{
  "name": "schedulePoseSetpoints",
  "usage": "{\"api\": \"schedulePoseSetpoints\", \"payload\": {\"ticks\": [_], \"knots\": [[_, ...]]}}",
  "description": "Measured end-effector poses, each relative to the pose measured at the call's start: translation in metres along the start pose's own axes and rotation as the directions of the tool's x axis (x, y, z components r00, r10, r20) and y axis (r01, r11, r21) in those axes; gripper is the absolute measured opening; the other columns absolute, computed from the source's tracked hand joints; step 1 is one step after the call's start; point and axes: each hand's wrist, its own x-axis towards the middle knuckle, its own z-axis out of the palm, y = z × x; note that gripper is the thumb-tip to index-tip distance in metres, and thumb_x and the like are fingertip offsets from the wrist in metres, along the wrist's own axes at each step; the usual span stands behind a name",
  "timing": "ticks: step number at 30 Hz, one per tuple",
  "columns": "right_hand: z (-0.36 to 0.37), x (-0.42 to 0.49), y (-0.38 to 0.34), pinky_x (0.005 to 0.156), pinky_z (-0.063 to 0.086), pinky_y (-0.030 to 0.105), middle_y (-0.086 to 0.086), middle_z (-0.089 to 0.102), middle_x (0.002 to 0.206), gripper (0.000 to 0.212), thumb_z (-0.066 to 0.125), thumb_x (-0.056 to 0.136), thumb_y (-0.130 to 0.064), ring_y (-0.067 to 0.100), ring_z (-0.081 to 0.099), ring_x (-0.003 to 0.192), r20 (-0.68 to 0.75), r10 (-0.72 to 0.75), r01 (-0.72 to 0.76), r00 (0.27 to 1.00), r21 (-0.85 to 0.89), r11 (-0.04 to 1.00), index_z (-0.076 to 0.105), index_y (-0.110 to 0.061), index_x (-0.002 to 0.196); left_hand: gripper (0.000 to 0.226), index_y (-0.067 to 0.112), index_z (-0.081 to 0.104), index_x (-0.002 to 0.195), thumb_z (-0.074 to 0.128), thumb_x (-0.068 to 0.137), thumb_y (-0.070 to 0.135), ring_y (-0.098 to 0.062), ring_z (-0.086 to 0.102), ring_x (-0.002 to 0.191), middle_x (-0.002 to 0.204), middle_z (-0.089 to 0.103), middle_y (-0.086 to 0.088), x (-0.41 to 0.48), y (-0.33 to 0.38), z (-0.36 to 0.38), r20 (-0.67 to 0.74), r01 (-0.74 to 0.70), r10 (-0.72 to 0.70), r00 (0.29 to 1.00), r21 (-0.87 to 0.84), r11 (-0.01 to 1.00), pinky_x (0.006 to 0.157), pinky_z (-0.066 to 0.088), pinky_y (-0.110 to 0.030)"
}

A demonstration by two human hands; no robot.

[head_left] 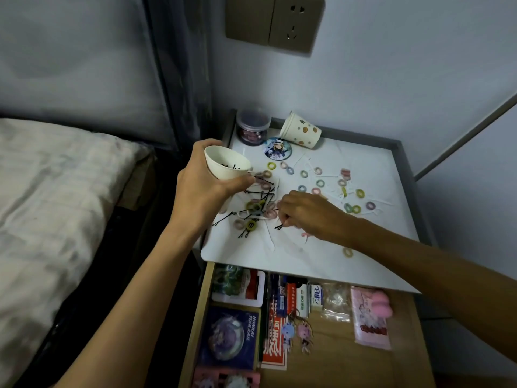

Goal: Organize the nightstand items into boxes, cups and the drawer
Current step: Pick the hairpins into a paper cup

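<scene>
My left hand (204,180) grips a white paper cup (226,161), tilted toward me above the nightstand's left edge, with a few black hairpins inside. My right hand (305,214) is down on the white nightstand top (349,264) and pinches a black hairpin (279,227) at its fingertips. A heap of black hairpins (261,196) mixed with small hair ties lies between my hands. Several coloured hair ties (320,182) are scattered over the middle and right of the top.
A dotted paper cup (303,130) lies on its side at the back, beside a clear round lidded box (252,126) and a round picture badge (277,149). The open wooden drawer (335,357) below holds cards, packets and keychains. A bed (56,205) is at left.
</scene>
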Motion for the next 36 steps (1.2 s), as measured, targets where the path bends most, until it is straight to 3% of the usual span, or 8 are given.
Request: {"api": "schedulePoseSetpoints", "payload": {"ticks": [2, 7, 10, 21, 25, 28, 33, 36], "knots": [[0.001, -0.002, -0.001, 0.068, 0.039, 0.027, 0.000, 0.060, 0.087, 0.008, 0.066, 0.089, -0.008, 0.016, 0.054, 0.083, -0.033, 0.058, -0.057, 0.998, 0.024, 0.998, 0.061, -0.013, 0.086, 0.071, 0.029, 0.051, 0.123, 0.091, 0.064, 0.033, -0.007, 0.062, 0.093, 0.100, 0.063, 0.011, 0.000, 0.001, -0.001, -0.008, 0.001, -0.001, 1.000, 0.002, 1.000, 0.078, 0.059, -0.041], [-0.007, 0.007, 0.004, 0.079, 0.045, 0.029, 0.002, 0.068, 0.098, 0.011, 0.062, 0.095, -0.019, 0.019, 0.062, 0.093, -0.106, 0.388, -0.344, 0.916, 0.290, 0.893, 0.068, -0.015, 0.103, 0.074, 0.028, 0.051, 0.126, 0.091, 0.064, 0.033, -0.007, 0.062, 0.094, 0.101, 0.062, 0.012, 0.000, 0.001, 0.000, -0.003, 0.004, -0.004, 1.000, 0.013, 1.000, 0.079, 0.059, -0.041], [-0.010, 0.017, 0.002, 0.084, 0.044, 0.027, 0.006, 0.072, 0.106, 0.020, 0.065, 0.093, -0.017, 0.020, 0.064, 0.099, -0.118, 0.354, -0.318, 0.928, 0.243, 0.916, 0.072, -0.010, 0.111, 0.074, 0.027, 0.051, 0.126, 0.091, 0.064, 0.032, -0.005, 0.061, 0.094, 0.100, 0.062, 0.012, -0.001, 0.002, 0.001, -0.002, 0.003, -0.003, 1.000, 0.008, 1.000, 0.080, 0.058, -0.042], [-0.008, 0.030, -0.011, 0.084, 0.049, 0.038, 0.002, 0.067, 0.103, 0.017, 0.063, 0.089, -0.012, 0.020, 0.061, 0.099, 0.009, 0.288, -0.286, 0.958, 0.157, 0.945, 0.074, -0.013, 0.102, 0.072, 0.027, 0.051, 0.125, 0.091, 0.065, 0.032, -0.004, 0.061, 0.093, 0.098, 0.062, 0.013, -0.002, 0.003, 0.002, 0.003, -0.004, 0.004, 1.000, 0.011, 1.000, 0.079, 0.058, -0.040], [-0.013, 0.016, 0.002, 0.081, 0.050, 0.038, 0.001, 0.069, 0.098, 0.012, 0.063, 0.090, -0.013, 0.020, 0.063, 0.092, 0.033, 0.404, -0.405, 0.914, 0.143, 0.903, 0.073, -0.014, 0.098, 0.072, 0.029, 0.051, 0.124, 0.091, 0.064, 0.034, -0.006, 0.062, 0.093, 0.099, 0.063, 0.012, -0.003, 0.003, 0.003, 0.012, 0.005, -0.005, 1.000, 0.005, 1.000, 0.079, 0.058, -0.041], [-0.015, 0.005, 0.014, 0.072, 0.051, 0.034, -0.002, 0.069, 0.083, 0.004, 0.067, 0.088, -0.014, 0.016, 0.064, 0.078, 0.006, 0.565, -0.543, 0.825, 0.283, 0.790, 0.070, -0.018, 0.087, 0.072, 0.030, 0.051, 0.123, 0.091, 0.064, 0.035, -0.009, 0.062, 0.094, 0.100, 0.063, 0.011, -0.004, 0.003, 0.003, 0.021, 0.014, -0.014, 1.000, -0.003, 1.000, 0.076, 0.059, -0.040], [-0.019, 0.001, 0.026, 0.063, 0.049, 0.014, 0.001, 0.071, 0.086, 0.007, 0.067, 0.090, -0.009, 0.006, 0.063, 0.073, -0.047, 0.672, -0.579, 0.739, 0.467, 0.668, 0.069, -0.014, 0.095, 0.073, 0.029, 0.050, 0.125, 0.091, 0.065, 0.035, -0.008, 0.062, 0.094, 0.101, 0.063, 0.011, -0.004, 0.003, 0.006, 0.027, 0.005, -0.005, 1.000, 0.005, 1.000, 0.073, 0.058, -0.032], [-0.023, 0.002, 0.029, 0.076, 0.056, 0.027, 0.004, 0.071, 0.094, 0.011, 0.070, 0.089, -0.011, 0.012, 0.066, 0.082, -0.027, 0.641, -0.558, 0.767, 0.464, 0.688, 0.072, -0.014, 0.100, 0.073, 0.029, 0.051, 0.125, 0.091, 0.065, 0.036, -0.007, 0.062, 0.094, 0.102, 0.063, 0.011, -0.004, 0.004, 0.006, 0.025, -0.001, 0.001, 1.000, 0.003, 1.000, 0.072, 0.056, -0.026]]}}
